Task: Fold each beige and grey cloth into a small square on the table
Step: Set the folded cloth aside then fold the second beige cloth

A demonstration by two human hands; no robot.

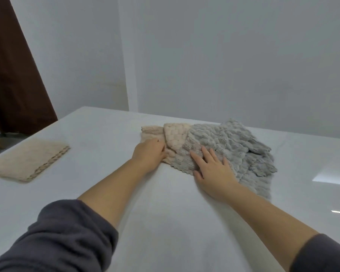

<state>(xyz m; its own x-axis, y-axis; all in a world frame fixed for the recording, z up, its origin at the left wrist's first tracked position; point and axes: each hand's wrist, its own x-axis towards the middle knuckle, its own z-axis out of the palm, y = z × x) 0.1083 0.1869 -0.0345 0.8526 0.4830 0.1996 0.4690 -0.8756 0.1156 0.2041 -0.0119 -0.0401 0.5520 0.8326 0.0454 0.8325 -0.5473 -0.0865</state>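
Observation:
A heap of unfolded cloths lies at the middle right of the white table [165, 213]. Grey fluffy cloths [234, 146] spread over the right part, and beige cloths [173, 134] stick out at the left from under them. My left hand [149, 154] is at the left edge of the heap, fingers curled onto a beige cloth's edge. My right hand [212, 169] rests flat with fingers spread on the near corner of a grey cloth. A folded beige cloth [28, 160] lies apart at the table's left.
White walls stand behind the table. A dark brown door or panel [14, 75] fills the upper left beyond the table's left edge. Light reflections show on the table surface at the right.

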